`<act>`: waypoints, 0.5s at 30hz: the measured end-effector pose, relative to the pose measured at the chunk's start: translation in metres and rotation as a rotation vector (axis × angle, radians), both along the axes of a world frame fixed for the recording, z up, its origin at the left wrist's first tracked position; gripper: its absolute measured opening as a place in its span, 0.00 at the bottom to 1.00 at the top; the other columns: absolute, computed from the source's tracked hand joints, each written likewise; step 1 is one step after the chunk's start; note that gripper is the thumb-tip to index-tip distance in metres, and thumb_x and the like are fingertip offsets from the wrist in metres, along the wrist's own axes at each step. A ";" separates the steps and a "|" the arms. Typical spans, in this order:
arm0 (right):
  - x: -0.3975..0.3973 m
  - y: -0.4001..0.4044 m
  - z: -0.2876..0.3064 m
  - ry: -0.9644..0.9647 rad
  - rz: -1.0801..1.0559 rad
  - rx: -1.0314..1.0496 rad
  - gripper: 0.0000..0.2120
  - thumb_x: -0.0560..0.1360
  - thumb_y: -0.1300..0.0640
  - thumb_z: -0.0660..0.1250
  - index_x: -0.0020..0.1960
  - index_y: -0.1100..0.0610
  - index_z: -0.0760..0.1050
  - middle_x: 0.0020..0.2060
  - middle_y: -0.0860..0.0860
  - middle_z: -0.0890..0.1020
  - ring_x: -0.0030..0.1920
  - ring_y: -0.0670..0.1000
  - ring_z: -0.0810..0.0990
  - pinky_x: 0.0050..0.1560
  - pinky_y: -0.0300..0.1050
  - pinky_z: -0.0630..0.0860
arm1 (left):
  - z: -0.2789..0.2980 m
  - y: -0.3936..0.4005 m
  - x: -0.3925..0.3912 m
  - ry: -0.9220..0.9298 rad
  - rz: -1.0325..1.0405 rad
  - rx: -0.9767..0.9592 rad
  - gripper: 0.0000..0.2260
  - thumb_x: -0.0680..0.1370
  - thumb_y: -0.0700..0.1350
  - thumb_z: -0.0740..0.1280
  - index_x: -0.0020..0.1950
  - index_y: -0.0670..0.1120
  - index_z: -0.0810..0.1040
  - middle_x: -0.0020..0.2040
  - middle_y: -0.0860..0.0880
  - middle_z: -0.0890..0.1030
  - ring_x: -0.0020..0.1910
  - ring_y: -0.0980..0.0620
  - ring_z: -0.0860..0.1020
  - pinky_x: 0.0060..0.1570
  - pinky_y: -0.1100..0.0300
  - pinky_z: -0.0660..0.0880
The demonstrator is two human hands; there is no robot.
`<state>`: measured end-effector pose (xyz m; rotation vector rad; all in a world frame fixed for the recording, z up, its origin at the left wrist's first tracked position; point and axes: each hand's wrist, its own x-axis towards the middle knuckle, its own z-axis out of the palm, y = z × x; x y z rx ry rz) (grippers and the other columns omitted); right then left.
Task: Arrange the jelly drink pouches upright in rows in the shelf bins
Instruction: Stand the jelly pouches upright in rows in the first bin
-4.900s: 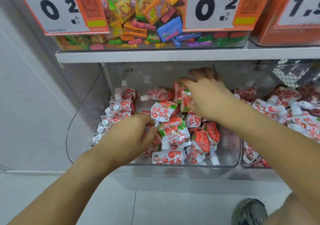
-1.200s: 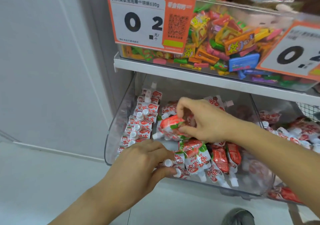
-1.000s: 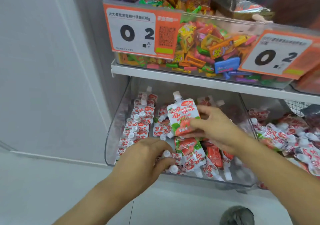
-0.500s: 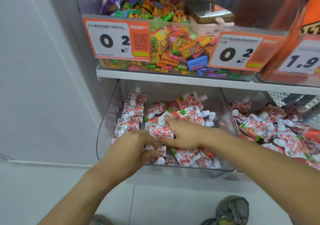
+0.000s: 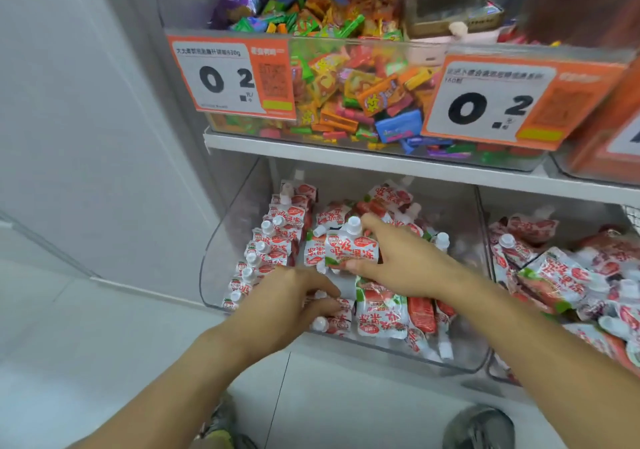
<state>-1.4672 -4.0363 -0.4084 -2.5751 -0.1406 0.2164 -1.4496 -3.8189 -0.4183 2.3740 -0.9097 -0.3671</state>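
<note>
A clear plastic shelf bin (image 5: 221, 251) holds red-and-white jelly drink pouches with white caps. An upright row of pouches (image 5: 268, 240) lines its left wall. My right hand (image 5: 398, 258) grips one upright pouch (image 5: 349, 247) by its side in the middle of the bin. My left hand (image 5: 287, 303) is closed on a few short upright pouches (image 5: 334, 318) near the front. Loose pouches (image 5: 381, 313) lie flat and jumbled to the right of my hands.
A second bin (image 5: 568, 275) of jumbled pouches sits to the right. The shelf above carries a candy bin (image 5: 353, 92) with orange price tags (image 5: 232, 78). A white wall panel (image 5: 86, 137) stands at left. My shoes (image 5: 479, 426) show on the pale floor.
My right hand lifted a pouch up out of the pile, then lowered it upright into the middle of the bin. My left hand stayed on the front pouches. The camera shifted.
</note>
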 end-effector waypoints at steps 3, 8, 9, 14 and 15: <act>0.002 0.015 -0.002 -0.115 -0.046 0.023 0.23 0.74 0.40 0.71 0.63 0.49 0.72 0.49 0.42 0.72 0.51 0.45 0.70 0.47 0.41 0.65 | 0.002 0.006 0.007 0.135 -0.001 -0.048 0.07 0.75 0.53 0.71 0.50 0.55 0.84 0.44 0.61 0.83 0.44 0.63 0.80 0.44 0.69 0.75; 0.004 0.042 -0.018 -0.185 -0.106 -0.093 0.11 0.72 0.47 0.72 0.41 0.48 0.71 0.37 0.43 0.72 0.44 0.49 0.73 0.48 0.48 0.71 | 0.011 0.015 0.008 0.241 -0.084 -0.046 0.17 0.68 0.57 0.76 0.55 0.61 0.80 0.49 0.65 0.82 0.50 0.67 0.78 0.43 0.78 0.69; 0.003 0.042 -0.021 -0.141 -0.099 -0.146 0.14 0.72 0.47 0.71 0.37 0.47 0.67 0.34 0.43 0.71 0.41 0.50 0.72 0.49 0.50 0.71 | 0.009 0.016 0.007 0.205 -0.086 -0.009 0.21 0.66 0.59 0.77 0.57 0.60 0.80 0.51 0.65 0.82 0.52 0.67 0.78 0.43 0.78 0.69; -0.006 0.025 -0.016 0.098 0.040 -0.098 0.13 0.76 0.44 0.70 0.43 0.54 0.77 0.36 0.51 0.77 0.39 0.49 0.72 0.40 0.44 0.65 | 0.000 0.020 0.004 0.108 -0.070 -0.038 0.23 0.67 0.61 0.75 0.60 0.60 0.80 0.53 0.63 0.82 0.53 0.67 0.75 0.44 0.78 0.69; -0.007 0.024 -0.013 0.117 0.062 -0.100 0.13 0.77 0.43 0.69 0.45 0.54 0.78 0.38 0.50 0.76 0.42 0.49 0.73 0.43 0.45 0.68 | 0.000 0.020 0.003 0.096 -0.063 -0.051 0.22 0.67 0.61 0.75 0.60 0.59 0.80 0.53 0.63 0.82 0.53 0.68 0.75 0.44 0.79 0.68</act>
